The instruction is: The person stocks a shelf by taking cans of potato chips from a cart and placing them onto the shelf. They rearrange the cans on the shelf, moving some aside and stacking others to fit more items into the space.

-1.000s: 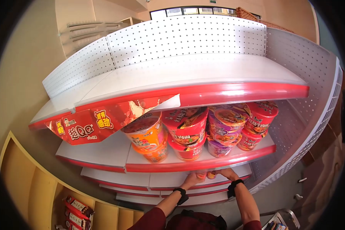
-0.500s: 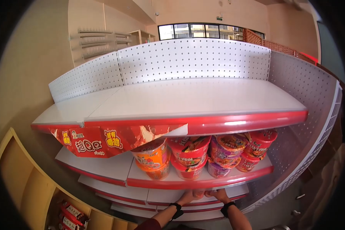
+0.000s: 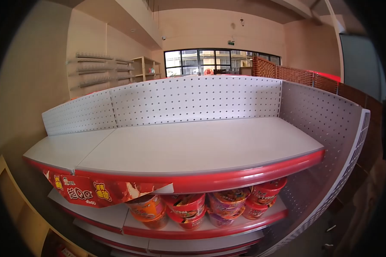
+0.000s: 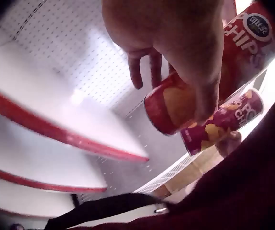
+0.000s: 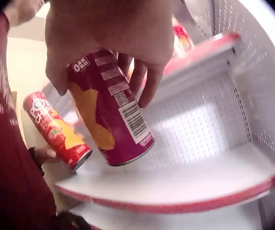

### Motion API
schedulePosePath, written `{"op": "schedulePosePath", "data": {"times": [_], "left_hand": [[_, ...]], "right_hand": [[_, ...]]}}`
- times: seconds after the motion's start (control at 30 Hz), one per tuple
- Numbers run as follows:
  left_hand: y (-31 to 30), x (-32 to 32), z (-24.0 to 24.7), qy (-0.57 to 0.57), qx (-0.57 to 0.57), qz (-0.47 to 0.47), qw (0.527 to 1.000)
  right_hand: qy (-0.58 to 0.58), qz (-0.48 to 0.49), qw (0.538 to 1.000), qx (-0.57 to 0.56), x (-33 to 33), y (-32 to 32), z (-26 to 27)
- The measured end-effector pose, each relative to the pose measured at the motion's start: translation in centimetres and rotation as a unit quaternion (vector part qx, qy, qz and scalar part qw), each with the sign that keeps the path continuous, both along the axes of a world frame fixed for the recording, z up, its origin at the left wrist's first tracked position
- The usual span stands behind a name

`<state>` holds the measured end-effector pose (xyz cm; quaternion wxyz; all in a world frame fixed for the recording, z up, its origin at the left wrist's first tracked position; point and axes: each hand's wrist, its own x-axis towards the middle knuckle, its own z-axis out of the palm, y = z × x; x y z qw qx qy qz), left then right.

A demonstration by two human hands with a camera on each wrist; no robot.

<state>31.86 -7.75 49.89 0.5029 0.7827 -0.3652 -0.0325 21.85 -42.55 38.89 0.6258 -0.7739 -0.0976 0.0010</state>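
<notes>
A red chips can (image 4: 247, 52) is in my left hand (image 4: 171, 43), with the thumb on one side and fingers behind it; the can lies tilted. My right hand (image 5: 111, 33) grips a purple chips can (image 5: 111, 115) from above, its bottom end angled down and a barcode facing the camera. Both cans are held up in front of the shelves, apart from them. In the right wrist view the red can shows at left, held from below. The head view shows neither hand.
Bowls of instant noodles stand stacked under the top shelf (image 3: 201, 150), among them orange (image 3: 146, 207), red (image 3: 184, 205) and purple (image 3: 227, 203) ones. A red printed banner (image 3: 90, 190) hangs on the shelf's front edge. A perforated side panel (image 3: 321, 128) closes the right.
The head view has tilted upward, so the shelves sit lower in it. Both hands, earlier seen holding small things at a lower shelf, have left that view.
</notes>
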Motion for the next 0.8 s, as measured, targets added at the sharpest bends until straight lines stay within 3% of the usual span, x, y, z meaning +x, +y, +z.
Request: {"op": "schedulePosePath", "data": {"times": [0.13, 0.27, 0.37, 0.43, 0.47, 0.5, 0.53, 0.6, 0.7, 0.77, 0.8], "left_hand": [[1.8, 0.4, 10.9, 0.157, 0.044, -0.062, 0.985], [3.0, -0.2, 20.2, 0.214, 0.07, -0.104, 0.969], [3.1, -1.2, 25.0, 0.229, 0.061, -0.111, 0.965], [2.3, -2.2, 27.0, 0.208, 0.023, -0.097, 0.973], [1.3, -2.6, 27.6, 0.173, -0.005, -0.08, 0.982], [-0.9, -2.9, 28.0, -0.056, -0.057, -0.057, 0.995], [-1.8, -3.2, 27.8, -0.069, -0.078, -0.013, 0.994], [-3.8, -3.0, 28.7, -0.08, -0.105, 0.037, 0.991], [-9.3, 1.3, 32.2, -0.177, -0.258, -0.054, 0.948], [-12.2, 5.6, 32.8, -0.308, -0.239, -0.021, 0.921], [-13.7, 5.6, 33.3, -0.311, -0.241, -0.024, 0.919]], "right_hand": [[-0.115, -0.139, 0.983, 0.022, 0.6, -4.1, 11.4], [-0.319, -0.275, 0.901, 0.103, 2.4, -8.0, 24.2], [-0.429, -0.276, 0.841, 0.181, 2.9, -9.9, 33.7], [-0.454, -0.238, 0.834, 0.205, 4.6, -9.9, 38.7], [-0.455, -0.224, 0.835, 0.212, 5.8, -9.7, 40.7], [-0.446, -0.158, 0.865, 0.168, 6.5, -9.7, 42.5], [-0.427, -0.194, 0.867, 0.17, 8.4, -10.3, 43.3], [-0.413, -0.171, 0.886, 0.126, 11.0, -9.9, 45.0], [-0.421, -0.14, 0.894, 0.057, 14.1, -10.2, 45.6], [-0.404, -0.141, 0.904, 0.027, 15.1, -10.0, 45.4], [-0.389, -0.127, 0.912, 0.04, 15.7, -10.0, 45.2]]}}
